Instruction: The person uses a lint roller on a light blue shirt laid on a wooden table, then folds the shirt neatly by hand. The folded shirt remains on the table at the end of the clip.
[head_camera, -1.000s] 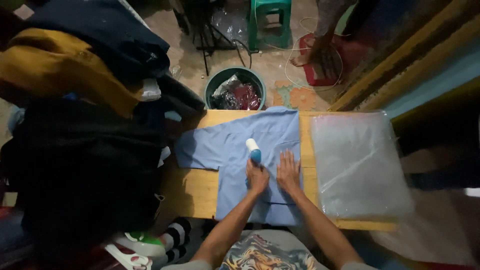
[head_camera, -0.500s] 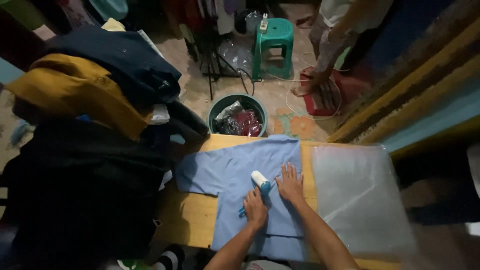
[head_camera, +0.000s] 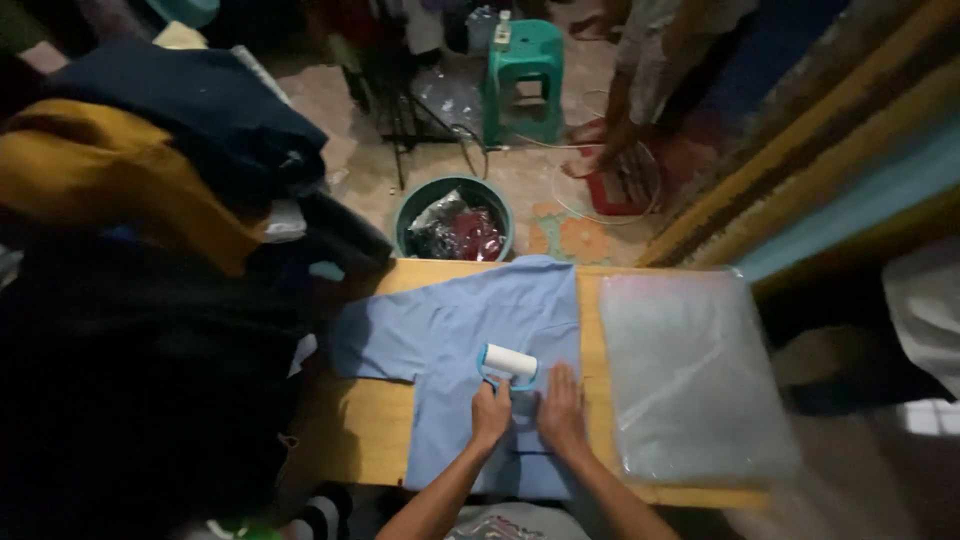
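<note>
Head view, the only one I've got. My left hand (head_camera: 490, 413) is closed round the handle of a lint roller (head_camera: 509, 363), fingers wrapped tight on the blue grip, with the white roll pointing up and away from me. The roller sits on a light blue shirt (head_camera: 470, 340), roughly at its middle. My right hand (head_camera: 562, 410) lies flat just beside the left, fingers spread narrow and pressed onto the cloth, holding nothing. The shirt is laid out flat on a wooden table (head_camera: 360, 430), one short sleeve sticking out to the left, hem toward me.

To the right of the shirt, on the same table, is a stack of clear plastic bags (head_camera: 690, 375), touching or nearly touching the shirt's edge; I can't tell which. Beyond the far edge of the table stands a green bucket (head_camera: 405, 215) with dark and red scraps inside. Further back there's a green plastic stool (head_camera: 522, 70). On the left is a heap of dark clothes (head_camera: 150, 300) with a mustard-yellow garment (head_camera: 110, 180) on top. Another person (head_camera: 640, 60) bends at the top right, a hand reaching down to a red mat (head_camera: 615, 190).
</note>
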